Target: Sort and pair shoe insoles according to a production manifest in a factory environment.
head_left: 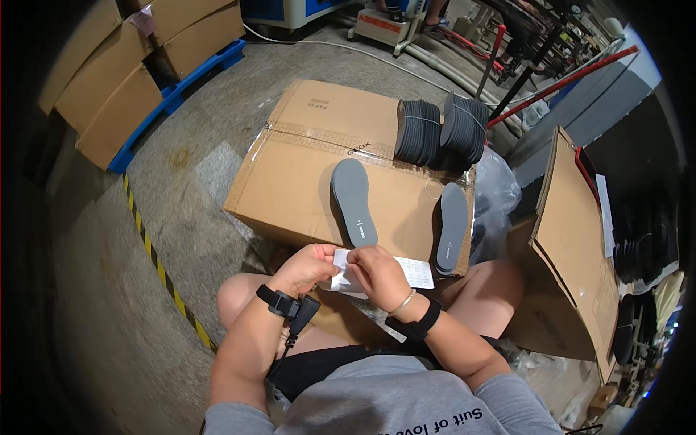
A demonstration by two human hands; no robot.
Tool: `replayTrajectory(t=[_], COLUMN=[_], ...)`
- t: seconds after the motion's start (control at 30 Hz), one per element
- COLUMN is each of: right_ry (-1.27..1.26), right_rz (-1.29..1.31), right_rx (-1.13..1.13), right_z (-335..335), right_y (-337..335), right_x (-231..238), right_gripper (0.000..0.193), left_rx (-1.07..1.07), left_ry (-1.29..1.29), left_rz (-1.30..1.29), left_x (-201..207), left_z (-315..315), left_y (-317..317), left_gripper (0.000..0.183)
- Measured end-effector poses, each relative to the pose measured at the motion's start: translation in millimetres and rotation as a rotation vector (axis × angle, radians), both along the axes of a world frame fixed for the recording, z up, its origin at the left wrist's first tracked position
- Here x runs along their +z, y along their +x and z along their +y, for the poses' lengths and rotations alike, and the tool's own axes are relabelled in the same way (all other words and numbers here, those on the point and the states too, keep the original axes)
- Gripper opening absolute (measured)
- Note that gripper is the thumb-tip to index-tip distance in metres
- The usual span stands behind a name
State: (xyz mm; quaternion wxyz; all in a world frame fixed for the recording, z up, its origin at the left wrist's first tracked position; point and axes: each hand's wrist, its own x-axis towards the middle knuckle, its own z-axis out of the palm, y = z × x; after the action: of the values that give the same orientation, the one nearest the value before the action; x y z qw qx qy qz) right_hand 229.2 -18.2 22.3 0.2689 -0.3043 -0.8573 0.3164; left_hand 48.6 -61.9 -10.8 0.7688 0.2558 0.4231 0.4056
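Observation:
My left hand (308,266) and my right hand (378,274) meet over my lap, both pinching a white sheet of small labels (415,272) at its left end. Just beyond them, a sealed cardboard box (290,181) serves as a work surface. On it lie two grey insoles: one insole (353,201) directly ahead of my hands, another insole (452,226) to the right, near the box edge. Two banded stacks of dark insoles (441,132) stand at the box's far right.
An open cardboard box (573,239) stands to my right, with clear plastic bags (497,192) between it and the work box. Stacked cartons on a blue pallet (145,58) sit at the far left. A yellow-black floor stripe (156,268) runs along the concrete.

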Motion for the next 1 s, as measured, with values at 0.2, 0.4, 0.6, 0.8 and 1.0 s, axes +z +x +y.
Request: replayTrajectory(t=[0.2, 0.4, 0.6, 0.8, 1.0], right_ry=[-0.467, -0.039, -0.198, -0.211, -0.208], right_rz=[-0.006, -0.286, -0.481, -0.444, -0.436], right_rx=[-0.103, 0.273, 0.367, 0.432, 0.450], right_z=[47.2, 107.2, 124.7, 129.0, 131.8], right_y=[15.0, 1.4, -18.0, -25.3, -27.9], right_x=[16.3, -1.4, -5.5, -9.5, -12.9], right_gripper=[0.013, 0.016, 0.018, 0.017, 0.017], left_rx=[-0.127, -0.323, -0.332, -0.306, -0.323], left_ry=[0.079, 0.325, 0.343, 0.376, 0.351], left_rz=[0.249, 0.476, 0.556, 0.620, 0.647], left_x=[0.1, 9.0, 5.4, 1.7, 11.6], left_z=[-10.4, -6.4, 1.9, -1.3, 1.5], left_y=[4.3, 15.2, 20.9, 19.6, 22.1], left_gripper=[0.044, 0.065, 0.070, 0.072, 0.074])
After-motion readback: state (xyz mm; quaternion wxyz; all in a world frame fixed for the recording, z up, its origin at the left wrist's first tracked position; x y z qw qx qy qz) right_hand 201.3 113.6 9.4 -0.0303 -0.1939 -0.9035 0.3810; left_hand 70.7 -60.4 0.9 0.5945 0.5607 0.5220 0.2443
